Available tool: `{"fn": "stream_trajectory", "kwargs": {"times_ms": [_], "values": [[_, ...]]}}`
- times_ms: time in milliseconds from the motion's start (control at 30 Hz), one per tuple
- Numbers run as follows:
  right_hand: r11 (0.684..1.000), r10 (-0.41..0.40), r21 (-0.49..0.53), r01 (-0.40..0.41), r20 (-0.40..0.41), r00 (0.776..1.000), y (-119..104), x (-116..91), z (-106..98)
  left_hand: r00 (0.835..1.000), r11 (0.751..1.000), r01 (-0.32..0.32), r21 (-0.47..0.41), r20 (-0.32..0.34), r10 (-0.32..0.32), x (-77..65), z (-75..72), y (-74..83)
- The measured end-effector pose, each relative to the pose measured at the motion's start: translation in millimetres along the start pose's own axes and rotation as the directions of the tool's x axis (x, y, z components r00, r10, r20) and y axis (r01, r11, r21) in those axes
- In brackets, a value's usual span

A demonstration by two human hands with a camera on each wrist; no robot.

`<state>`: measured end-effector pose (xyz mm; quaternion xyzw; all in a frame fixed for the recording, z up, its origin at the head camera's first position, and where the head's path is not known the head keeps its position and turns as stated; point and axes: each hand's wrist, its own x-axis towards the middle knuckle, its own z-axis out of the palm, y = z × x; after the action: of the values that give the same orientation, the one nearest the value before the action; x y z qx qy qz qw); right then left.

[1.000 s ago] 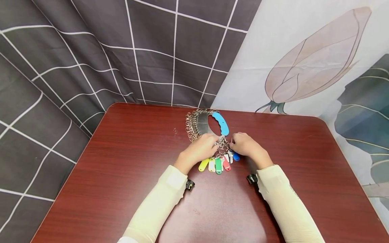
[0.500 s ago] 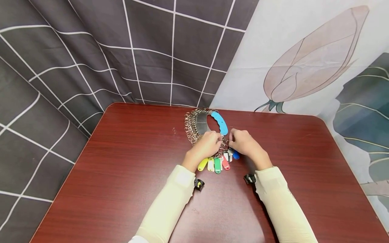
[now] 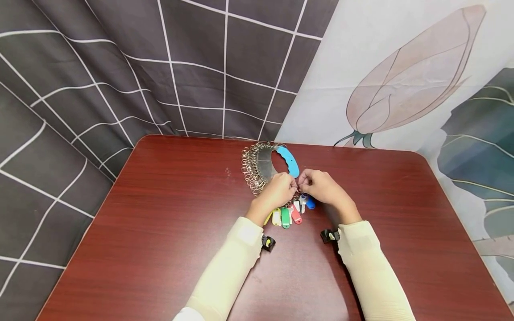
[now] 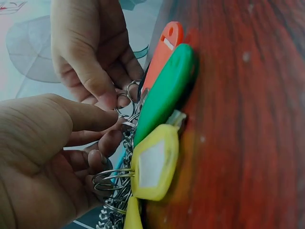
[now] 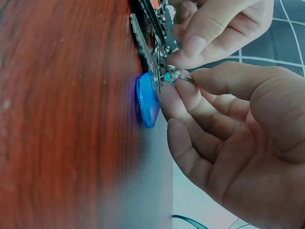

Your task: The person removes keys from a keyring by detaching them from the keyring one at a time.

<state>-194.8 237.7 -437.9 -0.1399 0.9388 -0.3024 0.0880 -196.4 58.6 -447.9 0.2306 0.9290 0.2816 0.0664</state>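
Observation:
A large key ring holder with a curved metal plate [image 3: 264, 162], a light-blue grip [image 3: 288, 161] and many small rings lies towards the table's back edge. My right hand [image 3: 323, 187] pinches a split ring [image 5: 185, 76] between thumb and index finger. Close against it, my left hand [image 3: 277, 191] pinches among the small metal rings [image 4: 127, 123]. Coloured key tags hang there: red [image 4: 162, 62], green [image 4: 164, 98], yellow [image 4: 170, 160] and blue [image 5: 147, 102]. Beside the blue tag is a metal key [image 5: 142, 43]. The fingers partly hide the rings.
The reddish-brown wooden table [image 3: 180, 232] stretches around the hands. Behind it hang a dark grid-patterned cloth [image 3: 201, 80] and a pale cloth with a flower print [image 3: 401, 89]. A small black wrist camera [image 3: 268, 243] sits at the left cuff, another [image 3: 329, 236] at the right.
My left hand has moved right and slightly up, and the right hand slightly left, so their fingertips now meet at the rings. The left hand now covers part of the yellow tag.

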Motion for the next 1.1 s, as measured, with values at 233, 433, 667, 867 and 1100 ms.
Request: {"fn": "stream_trajectory", "kwargs": {"times_ms": [233, 433, 667, 867, 1100], "values": [[0.996, -0.010, 0.086, 0.010, 0.001, 1.000, 2.0, -2.3, 0.2, 1.000, 0.998, 0.028, -0.052, 0.006, -0.027, 0.5, 3.2, -0.9], [0.985, -0.016, 0.170, 0.017, -0.005, 1.000, 1.0, -2.2, 2.4, 0.997, 0.994, 0.064, -0.084, -0.044, -0.067, 0.9, 3.0, 0.2], [0.971, -0.059, 0.233, 0.046, 0.050, 0.997, -2.5, -2.2, 3.9, 0.992, 0.995, 0.020, -0.098, -0.125, -0.033, -0.8, 1.1, 0.2], [0.944, -0.090, 0.324, 0.062, 0.073, 0.993, -2.0, -2.2, 5.5, 0.988, 0.998, -0.045, -0.036, -0.150, 0.039, 2.2, 2.2, -3.6], [0.964, -0.062, 0.264, 0.038, 0.086, 0.994, -5.9, -3.3, 2.0, 0.987, 0.996, 0.008, -0.083, -0.160, -0.021, 2.1, 0.1, -2.2]]}}
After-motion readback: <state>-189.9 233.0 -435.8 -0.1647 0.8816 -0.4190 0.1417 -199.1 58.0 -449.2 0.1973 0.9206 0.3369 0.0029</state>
